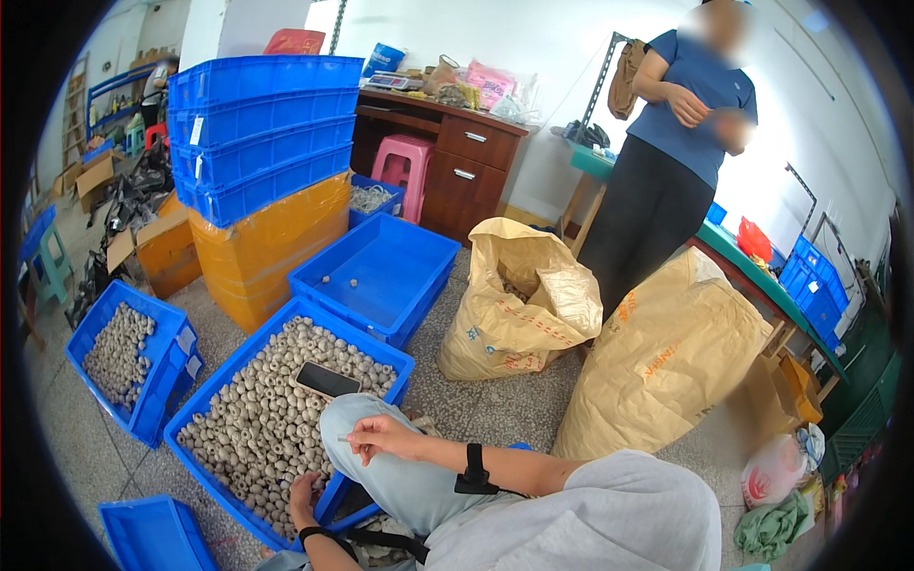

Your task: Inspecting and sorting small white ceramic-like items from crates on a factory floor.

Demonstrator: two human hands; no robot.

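A large blue crate [381,348] in front of my knees is filled with several small grey ring-shaped parts [262,419]. A dark phone [327,379] lies on top of them. My left hand [307,495] reaches down into the crate's near corner, fingers curled among the parts; whether it grips any is hidden. My right hand [381,438] rests on my raised knee in light grey trousers and pinches a thin pale stick-like piece [345,439]. Both wrists wear black straps.
A smaller crate of grey parts [119,354] sits left, a nearly bare blue crate [376,271] behind, another [152,533] at the lower left. Stacked blue crates [262,133] top orange-wrapped boxes. Two tan sacks [519,305] [666,357] stand right, near a standing person [671,162], a desk and a pink stool [405,162].
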